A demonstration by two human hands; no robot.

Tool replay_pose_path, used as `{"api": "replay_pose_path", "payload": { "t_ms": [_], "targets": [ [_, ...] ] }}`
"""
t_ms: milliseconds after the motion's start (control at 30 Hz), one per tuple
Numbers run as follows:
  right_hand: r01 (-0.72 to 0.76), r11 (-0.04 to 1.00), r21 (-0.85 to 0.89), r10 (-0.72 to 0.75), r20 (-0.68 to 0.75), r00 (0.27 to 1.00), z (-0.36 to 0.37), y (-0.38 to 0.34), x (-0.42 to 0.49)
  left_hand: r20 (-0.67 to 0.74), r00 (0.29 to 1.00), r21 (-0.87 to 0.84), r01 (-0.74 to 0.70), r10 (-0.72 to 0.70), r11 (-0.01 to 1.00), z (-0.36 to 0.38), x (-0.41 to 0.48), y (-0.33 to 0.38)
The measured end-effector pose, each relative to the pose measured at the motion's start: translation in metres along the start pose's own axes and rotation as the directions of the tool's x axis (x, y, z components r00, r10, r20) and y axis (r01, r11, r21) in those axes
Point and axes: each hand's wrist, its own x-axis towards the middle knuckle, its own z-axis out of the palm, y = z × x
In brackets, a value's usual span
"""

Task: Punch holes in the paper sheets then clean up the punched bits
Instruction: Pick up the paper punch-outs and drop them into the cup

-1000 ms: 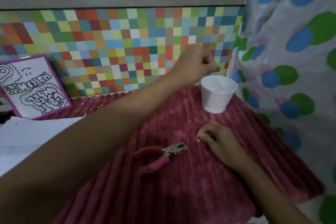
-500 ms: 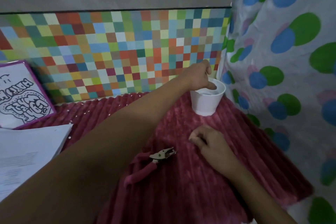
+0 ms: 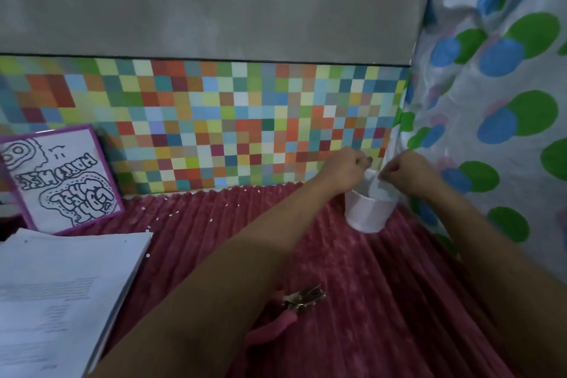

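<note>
white cup (image 3: 369, 215) under both hands | left hand (image 3: 345, 167), right hand (image 3: 408, 172) pinched, contents unclear | punch (image 3: 302, 301) nearer

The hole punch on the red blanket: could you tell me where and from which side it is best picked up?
Probably by the pink handles, from above and the near side. The hole punch lies flat on the blanket, metal head pointing away towards the cup, handles nearest the person.
</note>
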Motion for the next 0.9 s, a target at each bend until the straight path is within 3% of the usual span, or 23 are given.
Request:
{"api": "replay_pose_path", "payload": {
  "t_ms": [133,233,333,433,500,567,633,767,900],
  "targets": [
    [0.017,0.976,-0.217,-0.008,0.041,0.999,0.004,-0.001,0.005,-0.076,0.995,-0.02,-0.059,0.057,0.998,-0.008,-0.022,-0.003],
    [0.028,0.966,-0.258,-0.012,0.062,0.998,0.015,0.0,0.021,-0.143,0.986,0.025,-0.085,0.088,0.996,-0.047,-0.046,-0.024],
    [0.06,0.949,-0.311,-0.121,-0.182,0.976,0.042,0.002,0.06,-0.181,0.983,0.049,-0.016,0.024,0.999,-0.108,-0.073,-0.066],
    [0.257,0.955,-0.15,-0.294,-0.349,0.89,0.054,-0.098,0.023,-0.223,0.956,0.119,0.222,-0.192,0.968,-0.177,-0.108,-0.128],
    [0.415,0.906,0.085,-0.39,-0.215,0.895,0.076,-0.163,-0.003,-0.273,0.903,0.238,0.398,-0.332,0.886,-0.214,-0.132,-0.173],
    [0.392,0.891,0.228,-0.406,0.018,0.914,0.115,-0.206,-0.014,-0.306,0.845,0.381,0.53,-0.437,0.757,-0.235,-0.157,-0.21],
    [0.376,0.867,0.326,-0.441,0.153,0.884,0.162,-0.233,-0.015,-0.295,0.836,0.476,0.549,-0.463,0.687,-0.238,-0.174,-0.233],
    [0.337,0.84,0.425,-0.473,0.268,0.839,0.223,-0.282,-0.026,-0.258,0.869,0.569,0.489,-0.422,0.661,-0.22,-0.171,-0.261],
    [0.324,0.855,0.405,-0.442,0.244,0.863,0.248,-0.299,-0.02,-0.279,0.866,0.599,0.494,-0.415,0.63,-0.214,-0.161,-0.263]
  ]
}}
